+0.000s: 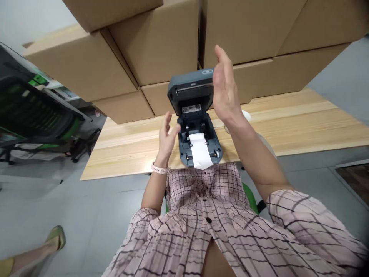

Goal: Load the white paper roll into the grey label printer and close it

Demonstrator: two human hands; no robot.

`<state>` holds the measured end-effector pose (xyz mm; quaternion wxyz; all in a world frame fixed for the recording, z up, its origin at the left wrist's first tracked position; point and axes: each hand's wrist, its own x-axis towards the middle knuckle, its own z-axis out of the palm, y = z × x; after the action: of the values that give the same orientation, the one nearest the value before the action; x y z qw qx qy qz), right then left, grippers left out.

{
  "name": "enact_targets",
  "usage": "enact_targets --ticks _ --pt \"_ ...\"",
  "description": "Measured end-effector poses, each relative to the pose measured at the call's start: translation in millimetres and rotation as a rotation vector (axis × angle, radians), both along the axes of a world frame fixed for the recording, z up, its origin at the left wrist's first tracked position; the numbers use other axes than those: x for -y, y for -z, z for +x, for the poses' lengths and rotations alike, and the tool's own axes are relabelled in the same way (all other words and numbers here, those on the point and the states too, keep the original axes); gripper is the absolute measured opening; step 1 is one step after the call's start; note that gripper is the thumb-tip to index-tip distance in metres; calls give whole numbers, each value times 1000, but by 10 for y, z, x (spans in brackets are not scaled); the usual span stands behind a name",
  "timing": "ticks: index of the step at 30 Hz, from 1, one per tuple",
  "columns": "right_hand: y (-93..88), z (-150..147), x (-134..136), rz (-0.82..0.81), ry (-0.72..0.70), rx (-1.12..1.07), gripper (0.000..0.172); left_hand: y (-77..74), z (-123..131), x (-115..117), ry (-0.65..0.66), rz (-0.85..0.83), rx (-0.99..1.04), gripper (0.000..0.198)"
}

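A dark grey label printer [215, 134] stands at the table's front edge with its lid [188, 79] raised. A strip of white label paper [201, 152] runs through its inside and hangs over its front. My left hand [167, 138] is beside the printer's left side, thumb apart from the fingers, holding nothing. At the right edge of the raised lid is my right hand [226, 86], fingers stretched upward; whether it touches the lid I cannot tell. A pale pink band is on my left wrist.
Stacked cardboard boxes [161, 46] line the back of the wooden table [123, 144]. Round white items [246, 115] lie partly hidden behind my right forearm. A black office chair [37, 111] stands at the left, and another person's foot [56, 238] shows at the lower left.
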<state>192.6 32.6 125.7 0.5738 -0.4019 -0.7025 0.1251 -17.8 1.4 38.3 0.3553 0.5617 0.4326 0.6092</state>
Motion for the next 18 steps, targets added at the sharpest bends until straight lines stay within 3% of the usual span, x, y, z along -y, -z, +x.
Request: enact_targets --ticks 4,6,8,10,12,15,18 --pt "-310 -78 -514 -45 35 42 77 316 20 -95 105 -222 -78 100" --pt "-407 -58 -585 10 106 117 71 393 48 -75 164 -245 -46 101" --pt "-432 0 -491 153 153 217 64 407 66 -54 174 -250 -22 98" --pt "-356 73 -302 227 86 336 45 387 66 -47 161 -267 -34 95" --pt "-183 128 -137 115 -103 518 28 365 53 -54 150 -281 -70 93" --pt "151 130 -96 -142 -362 864 29 356 23 -65 132 -286 -128 93" --pt "391 47 -249 -262 -551 1119 28 362 -3 -58 155 -276 -156 89"
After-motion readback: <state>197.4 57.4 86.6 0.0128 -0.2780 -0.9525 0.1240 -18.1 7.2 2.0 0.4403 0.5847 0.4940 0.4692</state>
